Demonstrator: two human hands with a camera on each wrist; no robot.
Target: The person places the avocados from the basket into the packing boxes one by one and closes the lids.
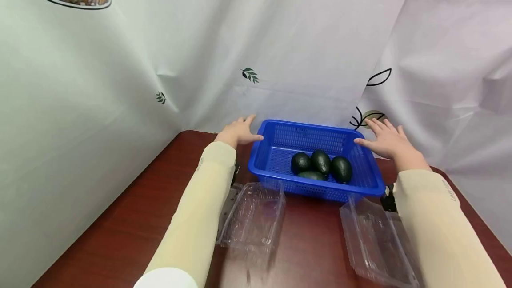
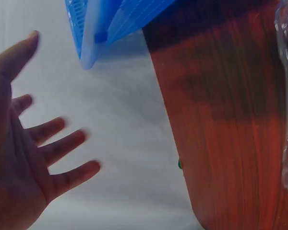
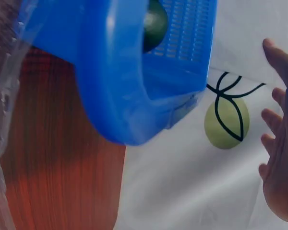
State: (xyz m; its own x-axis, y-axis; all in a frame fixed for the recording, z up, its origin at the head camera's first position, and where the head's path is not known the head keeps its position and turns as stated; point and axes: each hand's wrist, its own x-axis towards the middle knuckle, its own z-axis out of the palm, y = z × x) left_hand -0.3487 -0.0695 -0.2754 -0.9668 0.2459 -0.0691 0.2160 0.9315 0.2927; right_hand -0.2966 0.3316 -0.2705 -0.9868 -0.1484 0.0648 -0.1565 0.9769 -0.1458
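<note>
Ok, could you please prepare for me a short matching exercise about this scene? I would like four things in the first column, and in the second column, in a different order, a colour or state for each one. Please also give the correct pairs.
Column one:
1. avocados
2. basket
3. plastic boxes
4. left hand

Column two:
A. blue, with small holes in its walls
B. spread open, holding nothing
C. clear and see-through
D. dark green and rounded

Right pairs: 1-D, 2-A, 3-C, 4-B
</note>
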